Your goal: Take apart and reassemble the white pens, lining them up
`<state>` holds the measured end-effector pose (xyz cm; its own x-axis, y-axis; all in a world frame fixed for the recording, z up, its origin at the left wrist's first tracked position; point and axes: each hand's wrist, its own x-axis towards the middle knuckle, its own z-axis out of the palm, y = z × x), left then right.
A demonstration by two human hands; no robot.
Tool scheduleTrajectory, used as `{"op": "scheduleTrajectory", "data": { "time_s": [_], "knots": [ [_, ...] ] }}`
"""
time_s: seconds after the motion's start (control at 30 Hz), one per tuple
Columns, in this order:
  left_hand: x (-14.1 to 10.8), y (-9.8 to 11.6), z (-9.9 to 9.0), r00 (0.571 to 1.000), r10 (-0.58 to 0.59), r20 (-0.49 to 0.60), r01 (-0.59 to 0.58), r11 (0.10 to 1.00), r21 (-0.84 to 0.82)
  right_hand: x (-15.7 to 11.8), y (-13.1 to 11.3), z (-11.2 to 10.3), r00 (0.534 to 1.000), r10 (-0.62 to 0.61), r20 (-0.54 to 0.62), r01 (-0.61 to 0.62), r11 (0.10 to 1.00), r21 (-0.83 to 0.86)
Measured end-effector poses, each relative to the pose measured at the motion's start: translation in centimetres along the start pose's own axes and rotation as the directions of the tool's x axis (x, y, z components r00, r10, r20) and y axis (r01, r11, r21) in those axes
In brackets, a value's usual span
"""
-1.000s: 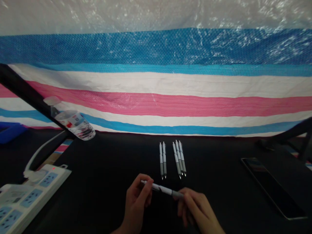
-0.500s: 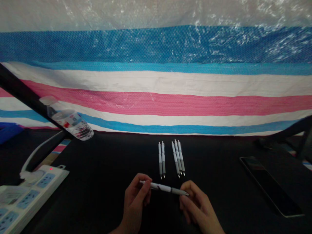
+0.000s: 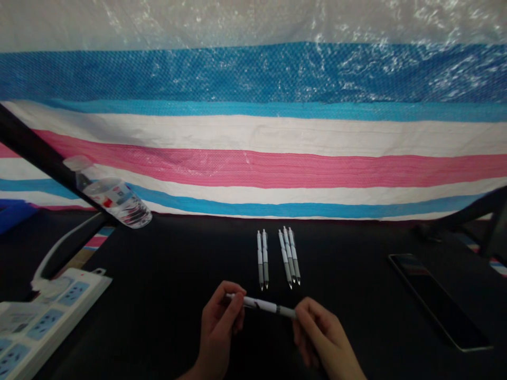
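A white pen with a grey grip [image 3: 265, 305] is held nearly level above the black table, near its front. My left hand [image 3: 222, 322] pinches its white clicker end between thumb and fingers. At the grey tip end, my right hand [image 3: 322, 335] is closed, thumb and fingers covering the tip. Beyond my hands, two similar pens [image 3: 263, 259] lie side by side, tips toward me. Just right of them lie three more pens [image 3: 290, 257], close together.
A dark phone [image 3: 439, 301] lies on the right. On the left are a white power strip [image 3: 59, 316] with a plugged-in cable and a tilted water bottle [image 3: 119, 201] by a dark bar. A striped sheet [image 3: 253, 166] hangs behind the table [image 3: 178, 258].
The fingers of my right hand have closed over the pen's tip, which showed before. My left hand and the pens on the table look almost unmoved.
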<state>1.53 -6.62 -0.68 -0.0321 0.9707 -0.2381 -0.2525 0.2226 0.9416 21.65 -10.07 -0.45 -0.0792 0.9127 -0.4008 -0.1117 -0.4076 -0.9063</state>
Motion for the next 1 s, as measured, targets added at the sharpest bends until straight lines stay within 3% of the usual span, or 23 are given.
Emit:
{"op": "scheduleTrajectory", "data": {
  "time_s": [0.3,0.5,0.67,0.87,1.0],
  "knots": [
    [0.1,0.3,-0.2,1.000,0.022,-0.003,-0.021,1.000,0.022,-0.6,0.7,-0.4,0.988,-0.152,0.012,0.151,0.985,0.083],
    [0.4,0.8,-0.3,0.998,0.033,-0.061,-0.034,0.999,-0.030,-1.1,0.6,-0.6,0.942,-0.294,-0.160,0.308,0.948,0.075],
    [1.3,1.5,-0.5,0.987,0.074,-0.140,-0.089,0.990,-0.108,-0.8,1.4,-1.8,0.936,-0.303,-0.178,0.327,0.937,0.123],
    [1.5,1.8,-0.4,0.985,0.066,-0.159,-0.088,0.987,-0.134,-0.9,1.5,-2.0,0.911,-0.314,-0.266,0.372,0.906,0.203],
    [1.4,1.8,-0.3,0.984,0.079,-0.162,-0.100,0.987,-0.122,-0.9,1.3,-1.8,0.920,-0.316,-0.232,0.362,0.912,0.194]
  ]
}}
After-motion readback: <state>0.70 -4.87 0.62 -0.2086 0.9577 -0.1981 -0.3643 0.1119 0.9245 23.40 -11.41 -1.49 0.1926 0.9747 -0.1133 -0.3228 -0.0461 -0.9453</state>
